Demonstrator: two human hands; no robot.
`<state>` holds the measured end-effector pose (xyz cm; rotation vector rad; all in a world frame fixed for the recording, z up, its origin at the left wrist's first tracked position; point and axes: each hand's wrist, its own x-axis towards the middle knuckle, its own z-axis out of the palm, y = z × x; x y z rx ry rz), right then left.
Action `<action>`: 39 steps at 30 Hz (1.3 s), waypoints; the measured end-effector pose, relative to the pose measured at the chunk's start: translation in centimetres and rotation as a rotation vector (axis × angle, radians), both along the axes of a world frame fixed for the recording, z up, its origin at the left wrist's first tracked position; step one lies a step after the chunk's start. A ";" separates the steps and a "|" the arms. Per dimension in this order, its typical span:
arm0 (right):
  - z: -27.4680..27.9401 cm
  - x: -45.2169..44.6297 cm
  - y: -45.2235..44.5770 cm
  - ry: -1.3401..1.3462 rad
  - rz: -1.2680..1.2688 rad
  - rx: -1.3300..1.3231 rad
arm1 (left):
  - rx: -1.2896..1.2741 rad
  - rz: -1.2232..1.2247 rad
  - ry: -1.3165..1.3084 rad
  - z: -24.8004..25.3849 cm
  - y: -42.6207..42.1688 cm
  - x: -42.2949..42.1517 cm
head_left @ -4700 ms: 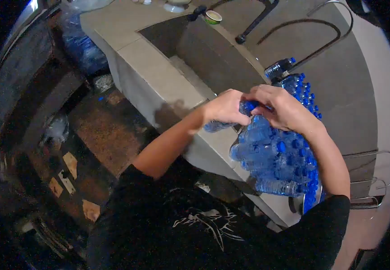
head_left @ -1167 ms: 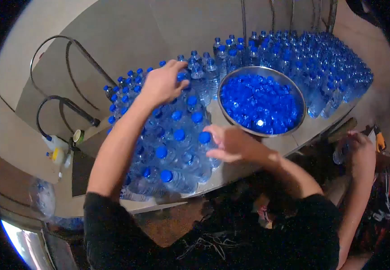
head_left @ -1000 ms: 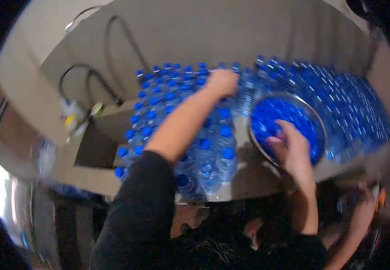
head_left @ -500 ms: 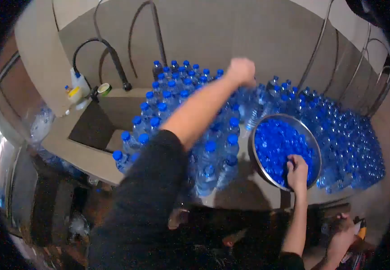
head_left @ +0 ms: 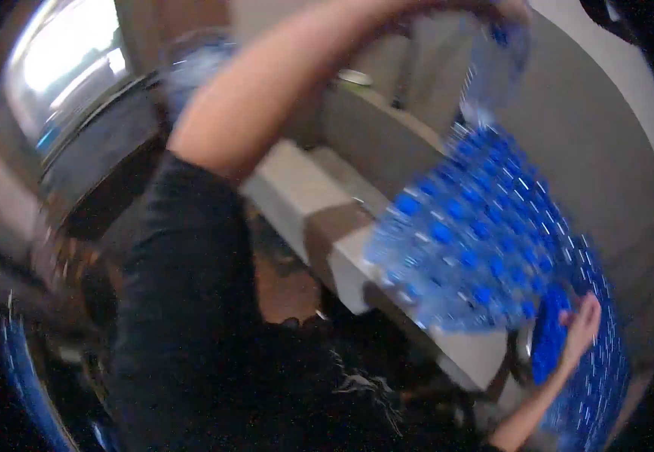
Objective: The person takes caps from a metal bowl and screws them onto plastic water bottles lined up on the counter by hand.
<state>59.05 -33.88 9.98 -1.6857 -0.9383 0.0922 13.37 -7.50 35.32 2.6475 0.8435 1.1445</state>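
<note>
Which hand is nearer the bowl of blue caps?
Right. The right hand is at the bowl, by its caps; the left hand is well away, near the view's top edge.

Two hands (head_left: pixel 514 10) (head_left: pixel 585 324), one bowl (head_left: pixel 527 340), one sink (head_left: pixel 387 128) and dozens of blurred bottles (head_left: pixel 462 248) are visible.

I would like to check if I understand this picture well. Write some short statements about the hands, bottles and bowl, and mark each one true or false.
1. The right hand is at the bowl of blue caps. True.
2. The left hand is inside the sink. False: it is raised, with one bottle.
3. Many bottles stand on the counter. True.
4. The visible caps on the standing bottles are red. False: they are blue.
</note>
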 end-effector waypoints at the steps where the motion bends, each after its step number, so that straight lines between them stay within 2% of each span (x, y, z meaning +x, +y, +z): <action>1: 0.8 0.4 1.6 -0.039 0.106 -0.097 | 0.018 -0.123 0.034 -1.9 5.5 -1.5; 2: 2.0 -0.4 3.7 -0.091 0.192 -0.195 | 0.169 0.321 0.040 -4.6 1.1 -5.1; 3: 3.1 -3.1 6.3 -0.251 0.254 -0.175 | 0.296 0.454 0.153 -6.9 -1.0 -7.7; 5: 5.3 -8.9 9.3 -0.569 0.314 -0.132 | 0.433 0.425 0.086 -13.8 -1.3 -11.8; 6: 6.6 -13.0 10.4 -0.537 0.404 -0.183 | 0.171 0.417 0.174 -15.7 -2.6 -13.6; 8: 9.4 -22.8 12.9 -0.474 0.578 -0.296 | -0.054 0.449 0.233 -20.0 -2.8 -16.1; 9: 9.6 -26.4 14.1 -0.550 0.654 -0.250 | -0.097 0.436 0.212 -22.3 -2.2 -17.1; 12: 8.3 -33.2 19.7 -0.729 0.883 -0.166 | -0.178 0.409 0.199 -25.2 -1.5 -19.4; 14: 9.4 -39.8 20.6 -0.972 0.938 -0.179 | -0.239 0.389 0.227 -26.6 -0.9 -19.8; 15: 8.3 -40.4 22.6 -1.002 0.997 -0.151 | -0.165 0.348 0.158 -28.5 0.4 -19.5; 20: 6.3 -46.9 27.2 -1.003 1.334 -0.179 | -0.189 0.125 -0.061 -30.5 2.8 -20.4; 23: 5.4 -48.4 27.7 -0.975 1.434 -0.323 | -0.141 -0.111 -0.553 -35.0 4.6 -18.6; 27: 6.3 -49.3 28.6 -1.025 1.429 -0.376 | -0.568 -0.327 -0.620 -36.4 5.3 -17.8; 29: 6.7 -49.3 28.7 -1.094 1.442 -0.403 | -0.634 -0.343 -0.623 -35.9 4.9 -18.2; 32: 5.9 -48.6 28.7 -1.014 1.452 -0.420 | -0.633 -0.397 -0.702 -36.1 4.1 -15.6; 35: 5.9 -48.4 29.7 -1.121 1.350 -0.469 | -0.655 -0.252 -0.704 -36.8 4.0 -16.3; 36: 6.3 -48.7 29.3 -1.157 1.300 -0.496 | -0.659 -0.152 -0.581 -35.8 3.6 -16.8; 37: 6.6 -48.9 29.2 -1.177 1.283 -0.499 | -0.615 -0.210 -0.657 -36.9 4.1 -16.1; 39: 6.4 -48.8 29.1 -1.217 1.232 -0.489 | -0.587 -0.022 -0.576 -35.7 2.4 -16.0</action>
